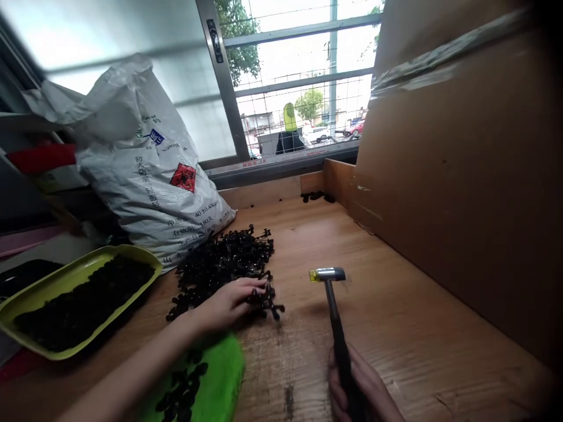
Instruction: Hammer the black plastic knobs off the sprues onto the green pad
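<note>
My right hand is wrapped round the black handle of a small mallet, whose head has a silver middle, a yellow face and a dark face. The head is raised above the wooden table. My left hand has its fingers closed on a cluster of small black parts at the near edge of a larger pile of black parts. Beneath my left forearm is a bright green tray or cloth with several dark pieces on it.
A yellow-green tray full of dark pieces stands at the left. Behind the pile leans a white printed sack. A tall cardboard sheet walls off the right side. Some black pieces lie in the far corner below the window.
</note>
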`<act>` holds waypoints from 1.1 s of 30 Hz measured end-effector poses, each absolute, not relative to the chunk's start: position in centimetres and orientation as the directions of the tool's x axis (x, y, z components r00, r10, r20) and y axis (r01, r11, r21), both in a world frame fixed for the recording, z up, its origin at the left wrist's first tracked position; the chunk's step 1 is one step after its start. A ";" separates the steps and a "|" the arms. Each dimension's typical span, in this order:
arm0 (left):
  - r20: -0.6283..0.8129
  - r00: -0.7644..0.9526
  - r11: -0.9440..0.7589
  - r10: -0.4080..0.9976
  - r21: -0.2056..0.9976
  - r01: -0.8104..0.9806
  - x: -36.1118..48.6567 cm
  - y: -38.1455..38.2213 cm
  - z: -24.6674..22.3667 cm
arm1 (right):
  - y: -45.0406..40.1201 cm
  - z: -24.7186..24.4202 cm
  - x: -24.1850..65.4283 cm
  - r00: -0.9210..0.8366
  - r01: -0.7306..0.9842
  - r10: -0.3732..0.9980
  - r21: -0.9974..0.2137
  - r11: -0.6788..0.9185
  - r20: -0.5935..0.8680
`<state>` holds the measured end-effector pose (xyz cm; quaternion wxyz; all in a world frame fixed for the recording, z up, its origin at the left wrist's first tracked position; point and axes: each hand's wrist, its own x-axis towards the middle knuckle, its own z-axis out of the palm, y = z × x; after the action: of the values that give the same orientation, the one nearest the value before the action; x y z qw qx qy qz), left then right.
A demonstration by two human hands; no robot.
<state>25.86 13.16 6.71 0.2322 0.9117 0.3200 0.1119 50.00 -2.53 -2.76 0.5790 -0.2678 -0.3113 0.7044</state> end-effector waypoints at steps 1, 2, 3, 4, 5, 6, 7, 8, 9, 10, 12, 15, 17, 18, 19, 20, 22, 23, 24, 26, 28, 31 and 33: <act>0.103 0.727 -0.635 0.679 0.579 0.512 25.9 13.0 6.7 | -2.7 -2.5 49.9 -0.190 -0.662 0.982 -0.737 -0.137 -0.011; 0.132 0.670 -0.570 0.731 0.659 0.491 26.1 12.8 6.7 | -2.8 -2.4 49.9 -0.189 -0.670 0.982 -0.730 -0.135 -0.008; 0.148 0.600 -0.494 0.786 0.734 0.466 26.2 12.8 6.7 | -2.9 -2.2 49.8 -0.187 -0.676 0.982 -0.725 -0.131 -0.004; 0.155 0.517 -0.411 0.842 0.805 0.428 26.3 12.9 6.8 | -3.0 -2.1 49.8 -0.186 -0.679 0.983 -0.722 -0.128 0.000; 0.154 0.425 -0.328 0.892 0.868 0.373 26.5 13.1 6.8 | -3.1 -2.0 49.8 -0.185 -0.682 0.983 -0.721 -0.125 0.004; 0.145 0.334 -0.252 0.931 0.919 0.304 26.5 13.3 6.9 | -3.1 -1.9 49.8 -0.186 -0.684 0.983 -0.719 -0.123 0.008; 0.128 0.261 -0.191 0.957 0.954 0.231 26.6 13.5 7.0 | -3.1 -1.9 49.7 -0.186 -0.687 0.982 -0.717 -0.120 0.014; 0.105 0.214 -0.142 0.971 0.975 0.168 26.7 13.7 7.0 | -3.2 -1.9 49.7 -0.186 -0.689 0.982 -0.715 -0.118 0.018; 0.073 0.193 -0.099 0.978 0.987 0.128 26.7 13.8 7.0 | -3.2 -2.0 49.7 -0.183 -0.692 0.983 -0.713 -0.115 0.019; 0.034 0.191 -0.057 0.981 0.992 0.117 26.8 13.9 7.0 | -3.2 -2.0 49.7 -0.178 -0.694 0.984 -0.711 -0.113 0.017; -0.034 0.202 0.005 0.979 0.990 0.143 27.0 13.9 6.9 | -3.3 -1.9 49.6 -0.162 -0.698 0.987 -0.709 -0.105 0.013; -0.032 0.222 -0.013 0.975 0.980 0.197 27.6 13.3 6.7 | -3.5 -1.6 49.5 -0.133 -0.703 0.991 -0.707 -0.078 0.022; 0.017 0.223 -0.066 0.975 0.974 0.216 28.2 12.8 6.6 | -3.7 -1.2 49.5 -0.123 -0.702 0.992 -0.709 -0.067 0.028; 0.041 0.213 -0.091 0.976 0.969 0.228 28.4 12.6 6.6 | -3.8 -1.1 49.6 -0.120 -0.698 0.992 -0.713 -0.065 0.027; 0.063 0.198 -0.111 0.978 0.964 0.242 28.6 12.4 6.6 | -3.8 -1.0 49.6 -0.120 -0.692 0.992 -0.719 -0.065 0.026; 0.081 0.180 -0.127 0.980 0.958 0.258 28.8 12.3 6.5 | -3.8 -0.9 49.7 -0.122 -0.685 0.992 -0.726 -0.066 0.025; 0.107 0.148 -0.148 0.983 0.943 0.298 29.1 12.1 6.4 | -3.8 -0.9 49.8 -0.118 -0.673 0.993 -0.738 -0.059 0.028; 0.119 0.136 -0.157 0.984 0.934 0.320 29.2 12.1 6.3 | -3.8 -1.0 49.8 -0.115 -0.669 0.993 -0.742 -0.054 0.031; 0.134 0.125 -0.170 0.983 0.924 0.343 29.2 12.0 6.2 | -3.8 -1.0 49.8 -0.114 -0.666 0.993 -0.744 -0.050 0.035; 0.181 0.102 -0.207 0.978 0.898 0.389 29.1 12.0 6.2 | -3.7 -1.2 49.8 -0.111 -0.661 0.993 -0.749 -0.040 0.045; 0.249 0.082 -0.259 0.965 0.860 0.440 28.9 11.9 6.3 | -3.7 -1.4 49.7 -0.107 -0.657 0.993 -0.753 -0.031 0.053; 0.346 0.103 -0.347 0.933 0.781 0.519 28.4 11.1 7.0 | -3.6 -1.5 49.7 -0.098 -0.652 0.994 -0.758 -0.024 0.053; 0.391 0.161 -0.411 0.906 0.721 0.558 27.7 9.9 7.7 | -3.6 -1.4 49.6 -0.094 -0.652 0.994 -0.758 -0.023 0.051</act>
<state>27.75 9.89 7.74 0.2115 0.7321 0.4999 0.4116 49.62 -3.61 -1.38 0.6193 -0.2641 -0.3243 0.6645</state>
